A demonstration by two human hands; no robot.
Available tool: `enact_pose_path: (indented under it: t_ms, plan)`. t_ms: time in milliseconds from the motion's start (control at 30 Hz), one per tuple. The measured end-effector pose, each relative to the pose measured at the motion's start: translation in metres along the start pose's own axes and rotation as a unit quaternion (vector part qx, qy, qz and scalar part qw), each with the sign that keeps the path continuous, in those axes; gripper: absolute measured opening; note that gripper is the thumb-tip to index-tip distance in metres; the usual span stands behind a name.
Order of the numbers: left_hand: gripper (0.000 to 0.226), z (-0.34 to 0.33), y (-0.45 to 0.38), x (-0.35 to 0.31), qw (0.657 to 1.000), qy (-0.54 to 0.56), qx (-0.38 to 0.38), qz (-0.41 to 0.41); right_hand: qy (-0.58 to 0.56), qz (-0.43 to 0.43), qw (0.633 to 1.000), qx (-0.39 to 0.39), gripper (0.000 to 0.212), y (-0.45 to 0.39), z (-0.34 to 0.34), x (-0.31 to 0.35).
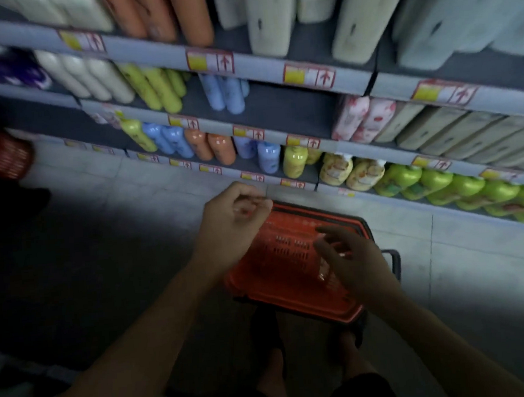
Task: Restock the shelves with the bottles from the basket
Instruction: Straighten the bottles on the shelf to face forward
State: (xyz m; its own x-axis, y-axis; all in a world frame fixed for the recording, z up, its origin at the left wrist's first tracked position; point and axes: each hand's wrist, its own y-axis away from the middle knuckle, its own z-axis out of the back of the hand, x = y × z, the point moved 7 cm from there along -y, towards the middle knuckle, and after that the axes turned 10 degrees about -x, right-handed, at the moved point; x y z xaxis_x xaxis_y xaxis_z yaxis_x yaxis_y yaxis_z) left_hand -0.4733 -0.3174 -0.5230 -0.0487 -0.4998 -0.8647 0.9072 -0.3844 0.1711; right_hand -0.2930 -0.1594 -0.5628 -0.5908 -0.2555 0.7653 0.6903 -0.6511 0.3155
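Head view looks down on an orange basket [294,276] on the floor at the foot of the shelves [276,73], its long axis running from the person toward them. Both hands hover just above it, holding nothing: left hand [234,212] loosely curled over the far-left rim, right hand [345,254] relaxed over the middle and nearer. No bottles show inside the basket.

Orange-red basket [294,276] with slotted pattern, lower centre. Grey shelves [264,74] carrying yellow-and-red price tags [210,60]. Green bottles [467,188] lower right; orange bottles [217,148], blue bottles [169,139], yellow bottles [157,88] mid-frame. Pale grey floor [476,261].
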Motion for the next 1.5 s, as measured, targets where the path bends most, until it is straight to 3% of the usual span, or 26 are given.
enact_pose_path:
  t_ms: [100, 433, 500, 600, 733, 1033, 1167, 1500]
  plan:
    - [0.008, 0.029, -0.004, -0.057, 0.998, 0.048, -0.017, -0.044, -0.036, 0.041, 0.998, -0.023, 0.013, 0.008, 0.040, 0.053]
    - [0.007, 0.136, 0.015, -0.268, 0.959, 0.114, -0.047, -0.255, -0.157, 0.132, 0.965, -0.166, 0.024, 0.060, 0.192, 0.211]
    - [0.003, 0.146, 0.026, -0.303, 0.949, 0.137, -0.039, -0.280, -0.164, 0.156, 0.955, -0.190, 0.025, 0.076, 0.221, 0.236]
    - [0.017, 0.152, 0.041, -0.345, 0.935, 0.164, -0.034, -0.314, -0.186, 0.193, 0.935, -0.233, 0.026, 0.097, 0.263, 0.265]
    - [0.006, 0.144, 0.053, -0.374, 0.934, 0.179, -0.021, -0.310, -0.190, 0.222, 0.921, -0.257, 0.026, 0.115, 0.300, 0.283]
    - [0.009, 0.086, 0.039, -0.364, 0.959, 0.137, -0.032, -0.246, -0.134, 0.166, 0.945, -0.247, 0.019, 0.083, 0.296, 0.250]
    - [0.011, 0.062, 0.021, -0.331, 0.973, 0.136, -0.078, -0.169, -0.092, 0.135, 0.959, -0.230, 0.016, 0.040, 0.261, 0.235]
    - [0.023, 0.046, -0.081, -0.215, 0.983, 0.078, -0.136, -0.100, 0.033, 0.098, 0.971, -0.214, 0.031, -0.103, 0.132, 0.233]
